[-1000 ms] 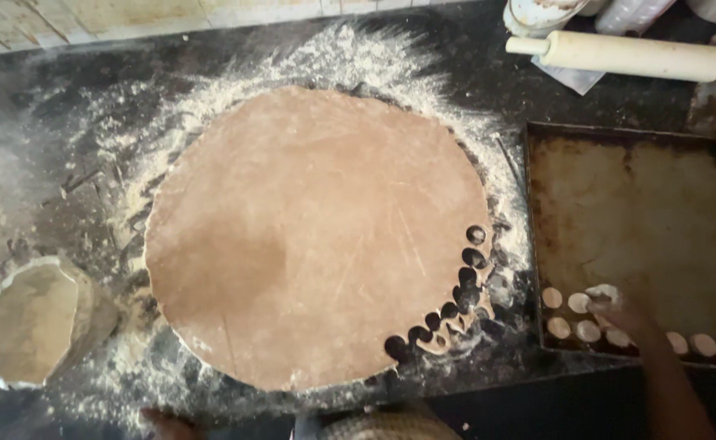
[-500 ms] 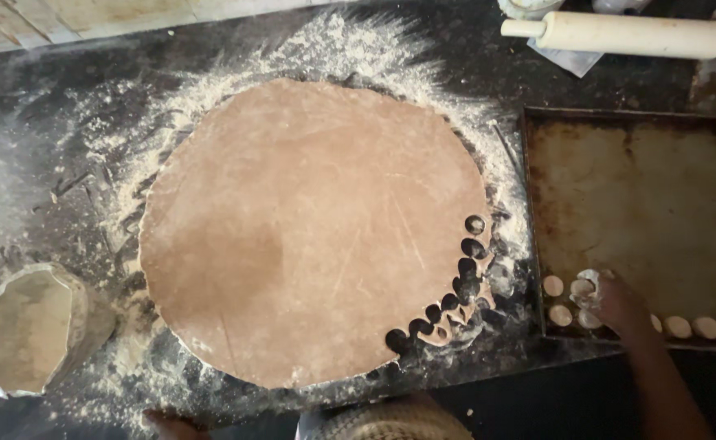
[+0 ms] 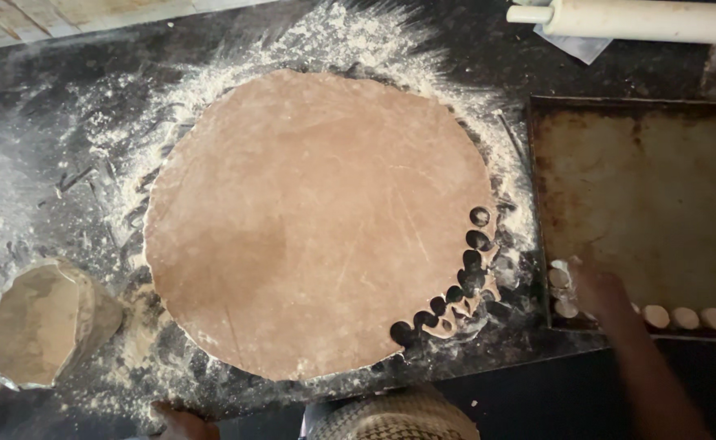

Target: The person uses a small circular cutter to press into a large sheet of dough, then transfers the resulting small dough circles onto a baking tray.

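Dough rounds (image 3: pixel 684 317) — small, pale discs along rusty tray (image 3: pixel 643 187) edge

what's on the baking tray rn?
On the baking tray, small pale dough rounds lie in a row along its near edge, with a few more at the near-left corner. The right hand covers part of that corner, so any rounds beneath it are hidden.

Open flour bag (image 3: pixel 44 322), crumpled, pale tan, on dark counter at lower left; no labels, signs, screens.

Bakery kitchen, floured counter (image 3: pixel 65 155), rolled dough sheet (image 3: pixel 309 220), rolling pin (image 3: pixel 643 18), baking tray (image 3: pixel 643 179)
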